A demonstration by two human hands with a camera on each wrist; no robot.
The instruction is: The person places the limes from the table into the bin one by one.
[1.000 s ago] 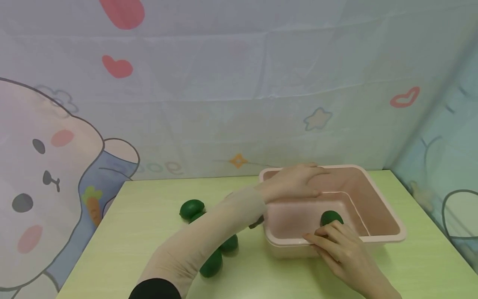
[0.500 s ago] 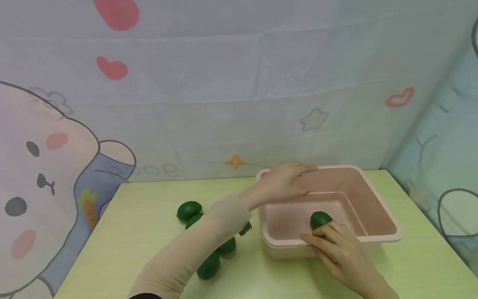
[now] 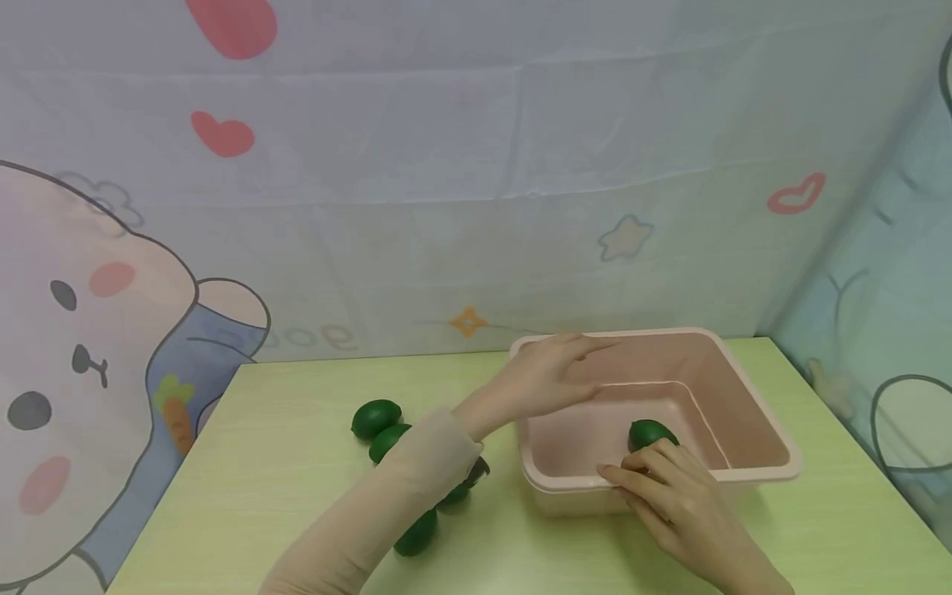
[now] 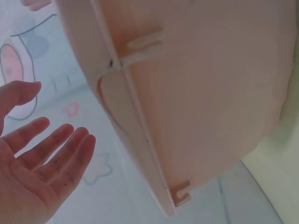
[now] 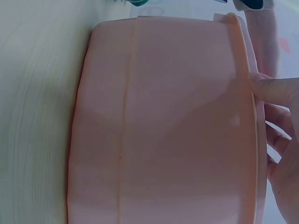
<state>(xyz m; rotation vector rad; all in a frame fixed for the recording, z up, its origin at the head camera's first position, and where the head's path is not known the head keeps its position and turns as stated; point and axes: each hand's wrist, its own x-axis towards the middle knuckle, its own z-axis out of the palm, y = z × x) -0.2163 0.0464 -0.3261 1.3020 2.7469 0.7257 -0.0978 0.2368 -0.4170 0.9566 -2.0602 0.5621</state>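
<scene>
A pink plastic basin (image 3: 751, 388) stands at the table's right, with one dark green lime (image 3: 651, 435) inside near the front wall. My left hand (image 3: 546, 382) reaches over the basin's left side, holding nothing; in the left wrist view its fingers (image 4: 70, 149) are spread, apart from the wall. My right hand (image 3: 680, 508) grips the near rim, thumb outside and the other fingers over the inner side; in the right wrist view the thumb (image 5: 275, 91) presses the rim. Several limes (image 3: 377, 420) lie left of the basin, partly hidden by my left forearm.
A pale yellow-green table (image 3: 297, 446) carries everything. Behind it hangs a printed cloth (image 3: 416, 149) with hearts and a cartoon animal. Another cloth (image 3: 907, 273) closes off the right side.
My left hand has drawn back leftward, away from the lime in the basin. That lime has rolled left, then a little right again. The right hand keeps its place on the rim.
</scene>
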